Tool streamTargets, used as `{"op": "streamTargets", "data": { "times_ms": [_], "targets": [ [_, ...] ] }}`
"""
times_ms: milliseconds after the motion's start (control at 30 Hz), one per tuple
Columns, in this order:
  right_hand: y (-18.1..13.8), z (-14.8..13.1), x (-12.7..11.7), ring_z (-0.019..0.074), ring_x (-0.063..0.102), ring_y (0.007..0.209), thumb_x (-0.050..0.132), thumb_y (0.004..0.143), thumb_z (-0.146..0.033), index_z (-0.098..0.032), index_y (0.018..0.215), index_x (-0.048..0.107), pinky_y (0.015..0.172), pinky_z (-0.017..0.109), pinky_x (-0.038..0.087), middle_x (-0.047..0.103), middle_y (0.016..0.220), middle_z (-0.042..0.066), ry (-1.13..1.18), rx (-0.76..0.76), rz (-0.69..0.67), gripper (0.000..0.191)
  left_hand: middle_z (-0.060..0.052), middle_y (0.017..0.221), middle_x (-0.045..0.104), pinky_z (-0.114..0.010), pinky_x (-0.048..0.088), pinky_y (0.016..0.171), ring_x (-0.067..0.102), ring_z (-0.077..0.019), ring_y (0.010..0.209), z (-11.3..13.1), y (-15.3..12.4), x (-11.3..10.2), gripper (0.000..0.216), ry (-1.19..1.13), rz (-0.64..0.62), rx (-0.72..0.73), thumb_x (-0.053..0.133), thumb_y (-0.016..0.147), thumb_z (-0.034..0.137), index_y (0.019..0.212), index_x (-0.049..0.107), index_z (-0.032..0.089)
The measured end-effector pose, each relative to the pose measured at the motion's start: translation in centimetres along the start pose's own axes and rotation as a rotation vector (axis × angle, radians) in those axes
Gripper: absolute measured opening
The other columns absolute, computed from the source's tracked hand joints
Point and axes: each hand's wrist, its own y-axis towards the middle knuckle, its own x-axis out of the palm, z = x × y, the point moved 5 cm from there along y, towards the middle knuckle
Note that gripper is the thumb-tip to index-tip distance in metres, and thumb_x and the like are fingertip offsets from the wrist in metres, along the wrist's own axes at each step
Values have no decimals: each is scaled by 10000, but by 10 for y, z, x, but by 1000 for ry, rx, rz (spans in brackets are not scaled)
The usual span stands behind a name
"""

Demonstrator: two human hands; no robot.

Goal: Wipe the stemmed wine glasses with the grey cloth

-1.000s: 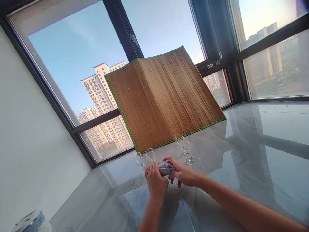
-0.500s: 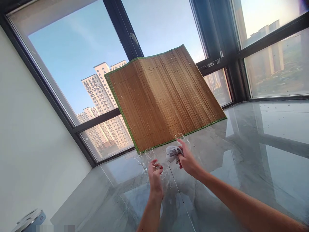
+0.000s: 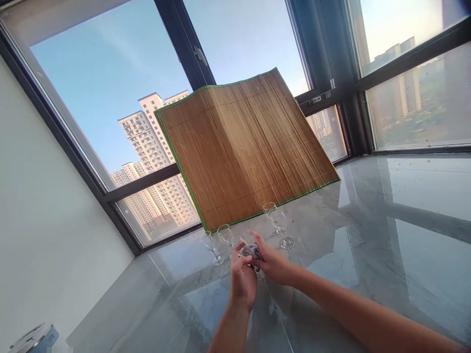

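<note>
Close together over the stone surface, my left hand point(image 3: 243, 279) and my right hand point(image 3: 275, 264) meet around a clear stemmed glass point(image 3: 237, 239). The left one is closed on this glass, whose lower part is mostly hidden by fingers. A crumpled grey cloth point(image 3: 253, 251) is gripped in my right hand and pressed against the glass. To the left, an upright stemmed glass point(image 3: 217, 259) stands on the surface, with another glass point(image 3: 223, 233) just behind the held one. Two more stand right of the hands: a front glass point(image 3: 286, 242) and a rear glass point(image 3: 270, 208).
Behind the glasses a bamboo mat point(image 3: 246, 152) with green edging leans against the dark window frame point(image 3: 186, 49). The glossy grey marble surface point(image 3: 368, 274) runs under everything. A round blue-and-silver container point(image 3: 37, 338) sits at the lower left, beside the white wall point(image 3: 44, 206).
My right hand has moved left and down with the cloth, away from the right-hand glasses, bringing it onto the glass in my left hand. The view has shifted slightly.
</note>
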Motion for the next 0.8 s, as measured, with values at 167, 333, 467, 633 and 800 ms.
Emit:
{"op": "streamTargets", "data": {
  "times_ms": [167, 333, 467, 633, 800],
  "targets": [
    [2, 13, -11, 173, 581, 806, 539, 753, -93, -183, 1386, 315, 793, 317, 450, 624, 853, 16, -164, 42, 158, 677, -34, 910, 633, -279, 463, 721, 628, -156, 802, 17, 3, -5, 359, -131, 107, 20, 601, 606, 93, 947, 607, 207],
    [2, 23, -11, 133, 535, 586, 541, 800, -153, -208, 1396, 272, 540, 244, 454, 533, 725, -38, 12, 309, 218, 657, -99, 1067, 647, -337, 467, 882, 604, -221, 1107, 34, 4, -6, 299, -271, 96, -10, 580, 633, 128, 919, 631, 196],
    [-6, 15, -5, 135, 557, 527, 554, 823, -213, -232, 1353, 244, 412, 218, 420, 540, 735, -38, 293, 576, 152, 614, -89, 1052, 657, -387, 449, 928, 606, -233, 1099, 37, 5, -7, 311, -343, 79, -29, 571, 645, 159, 945, 646, 198],
    [-14, -5, 4, 106, 571, 495, 560, 812, -200, -209, 1178, 382, 394, 179, 357, 621, 769, 5, 623, 671, 3, 407, -36, 768, 605, -376, 450, 897, 629, -187, 849, 50, 7, -11, 297, -331, 121, 58, 582, 624, 161, 913, 647, 182],
    [-4, -31, -16, 90, 528, 478, 577, 809, -251, -224, 1256, 350, 386, 179, 330, 592, 787, -16, 651, 383, 162, 502, 4, 714, 551, -341, 439, 855, 598, -165, 790, 59, 9, -14, 325, -208, 91, 168, 619, 610, 169, 933, 624, 201]
  ]
}}
